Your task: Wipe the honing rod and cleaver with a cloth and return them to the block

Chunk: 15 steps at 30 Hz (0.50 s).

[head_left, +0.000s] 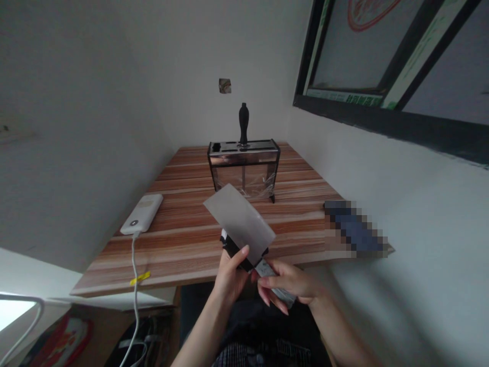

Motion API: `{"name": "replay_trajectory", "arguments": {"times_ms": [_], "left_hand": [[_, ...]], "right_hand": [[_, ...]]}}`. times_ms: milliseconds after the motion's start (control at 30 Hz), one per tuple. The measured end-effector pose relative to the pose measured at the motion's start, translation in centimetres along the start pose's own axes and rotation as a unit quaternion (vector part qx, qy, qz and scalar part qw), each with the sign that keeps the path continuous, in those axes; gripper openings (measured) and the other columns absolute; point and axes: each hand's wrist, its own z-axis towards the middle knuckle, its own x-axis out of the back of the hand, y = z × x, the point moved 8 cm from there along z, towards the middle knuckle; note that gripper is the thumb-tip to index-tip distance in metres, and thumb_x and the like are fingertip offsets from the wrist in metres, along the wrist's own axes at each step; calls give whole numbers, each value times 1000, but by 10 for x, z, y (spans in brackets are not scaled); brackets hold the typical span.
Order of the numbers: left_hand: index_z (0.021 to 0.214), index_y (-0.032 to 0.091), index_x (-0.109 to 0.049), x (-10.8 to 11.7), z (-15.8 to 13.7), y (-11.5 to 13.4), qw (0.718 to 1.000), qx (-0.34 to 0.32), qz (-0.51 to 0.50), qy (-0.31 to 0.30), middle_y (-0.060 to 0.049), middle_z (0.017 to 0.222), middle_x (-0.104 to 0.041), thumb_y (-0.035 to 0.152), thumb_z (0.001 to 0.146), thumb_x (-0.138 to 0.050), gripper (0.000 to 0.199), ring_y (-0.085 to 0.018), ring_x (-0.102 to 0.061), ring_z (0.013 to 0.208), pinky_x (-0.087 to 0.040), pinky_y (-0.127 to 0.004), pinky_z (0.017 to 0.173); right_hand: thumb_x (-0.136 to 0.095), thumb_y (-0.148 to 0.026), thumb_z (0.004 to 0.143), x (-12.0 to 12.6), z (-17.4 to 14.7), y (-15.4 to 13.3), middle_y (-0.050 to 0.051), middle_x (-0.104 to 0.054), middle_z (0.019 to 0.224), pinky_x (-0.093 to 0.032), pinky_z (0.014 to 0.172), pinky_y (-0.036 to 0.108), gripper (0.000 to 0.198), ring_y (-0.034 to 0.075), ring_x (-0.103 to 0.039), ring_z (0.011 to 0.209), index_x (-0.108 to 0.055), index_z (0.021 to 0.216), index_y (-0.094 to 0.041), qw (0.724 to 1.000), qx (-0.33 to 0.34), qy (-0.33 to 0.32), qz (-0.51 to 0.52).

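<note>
A cleaver (242,216) with a broad, pale grey blade is held up in front of the near table edge, its blade pointing to the upper left. The fingers of my right hand (294,283) are wrapped round its grey handle (282,293). My left hand (231,272) grips the blade near the handle, thumb on the blade's face. Along the blade's lower edge, in the same hand, is a black strip (233,250) with a white patch; what it is I cannot make out. Behind the blade stands a knife block (244,158) with clear sides and one black-handled tool (243,122) upright in it.
A white power bank (143,214) lies on the wood-grain table (183,204) at the left; its white cable (134,265) hangs over the front edge past yellow tape (140,278). A pixelated dark object (355,229) is at the right. Walls border the table, and a dark-framed window (382,66) is upper right.
</note>
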Motion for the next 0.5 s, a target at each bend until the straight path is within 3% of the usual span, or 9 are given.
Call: {"name": "replay_trajectory", "arguments": {"times_ms": [133, 300, 400, 500], "left_hand": [[90, 15, -63, 1, 1, 0, 999, 20, 24, -5, -2, 79, -72, 18, 57, -86, 41, -14, -68, 65, -55, -20, 58], [100, 17, -65, 8, 3, 0, 998, 33, 45, 33, -6, 94, -74, 24, 70, -77, 33, -19, -71, 81, -58, -28, 72], [110, 20, -64, 21, -1, 25, 978, -71, 185, 62, -9, 107, -71, 35, 83, -62, 30, -25, -68, 101, -56, -37, 86], [119, 23, -63, 25, -14, 57, 910, -217, 349, 62, -9, 121, -66, 31, 83, -63, 36, -28, -57, 122, -47, -39, 101]], "right_hand": [[-72, -41, 77, -4, -2, 0, -10, -52, 50, -29, 28, 14, 37, 3, -40, 28, -53, 94, -14, 998, 42, 20, 36], [-69, -43, 80, -4, -6, 0, -10, -50, 52, -27, 27, 13, 36, 2, -38, 28, -52, 93, -15, 994, 69, 80, 32], [-71, -47, 77, -1, -7, 0, -11, -49, 51, -26, 28, 13, 39, 2, -36, 28, -50, 89, -17, 990, 65, 122, 17], [-75, -49, 71, 1, -8, -1, -14, -44, 44, -26, 28, 14, 44, 3, -34, 28, -47, 87, -19, 987, 55, 153, -2]]}}
